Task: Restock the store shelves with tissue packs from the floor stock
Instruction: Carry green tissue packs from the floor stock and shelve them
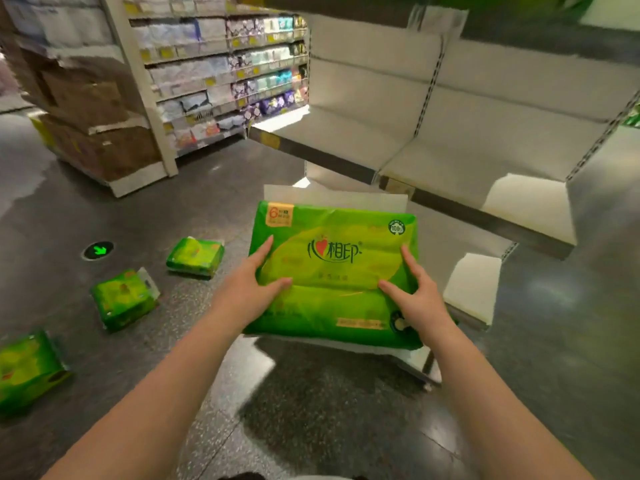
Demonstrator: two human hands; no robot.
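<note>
Both the left hand (258, 284) and right hand (417, 292) are pinching the big, glossy green plastic tissue pack (334, 271), fingers spread on top. That slick wrapper could be slipping (thumbs hidden underneath) while heading for the bare cream metal shelf (349, 136), I reckon.

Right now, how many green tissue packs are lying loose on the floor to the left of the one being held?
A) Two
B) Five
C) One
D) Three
D: three green packs lie on the dark floor at the left, one far, one middle and one near the frame edge, while both hands, left hand and right hand, hold the large green pack.
</note>
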